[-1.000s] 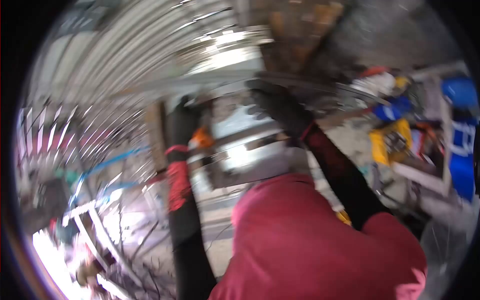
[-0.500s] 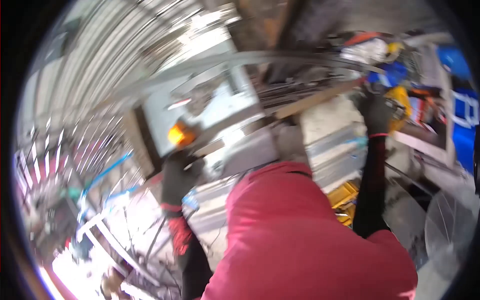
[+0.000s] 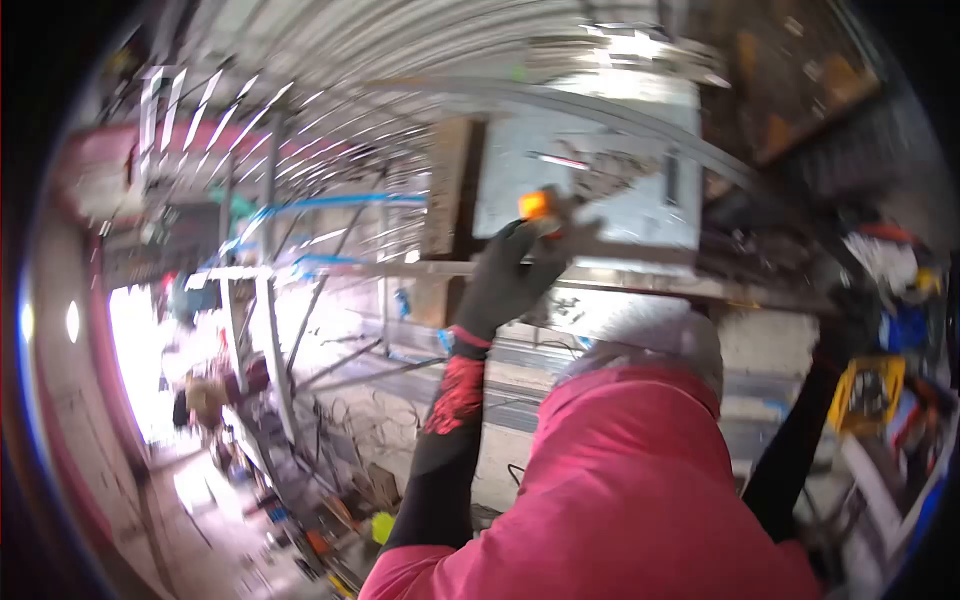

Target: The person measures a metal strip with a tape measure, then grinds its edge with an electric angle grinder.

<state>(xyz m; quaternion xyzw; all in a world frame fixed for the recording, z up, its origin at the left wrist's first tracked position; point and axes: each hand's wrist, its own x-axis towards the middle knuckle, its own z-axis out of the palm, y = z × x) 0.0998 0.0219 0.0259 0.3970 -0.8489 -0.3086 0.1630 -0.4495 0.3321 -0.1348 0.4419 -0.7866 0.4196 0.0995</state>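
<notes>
My left hand [image 3: 515,272], in a dark glove, is bent around a small bright orange object [image 3: 533,206] whose kind blur hides. Both are over the near edge of a pale flat sheet [image 3: 610,130], where a thin red-and-white stick [image 3: 558,160] lies. My right hand [image 3: 846,318], also dark-gloved, is smeared by motion at the right, near the end of a long grey bar [image 3: 590,110] that crosses above the sheet. Whether it touches the bar cannot be made out. Its fingers are hidden in the dark blur.
A yellow case-like object [image 3: 866,395] and a blue item [image 3: 905,328] are near my right arm. Metal frame posts [image 3: 270,350] with blue strips stand on the left. Scattered items [image 3: 290,530] lie on the floor below them. A brown block [image 3: 455,185] borders the sheet.
My view has swung left and turned, so the sheet, bar and both hands appear farther right. The left hand stays by the orange object.
</notes>
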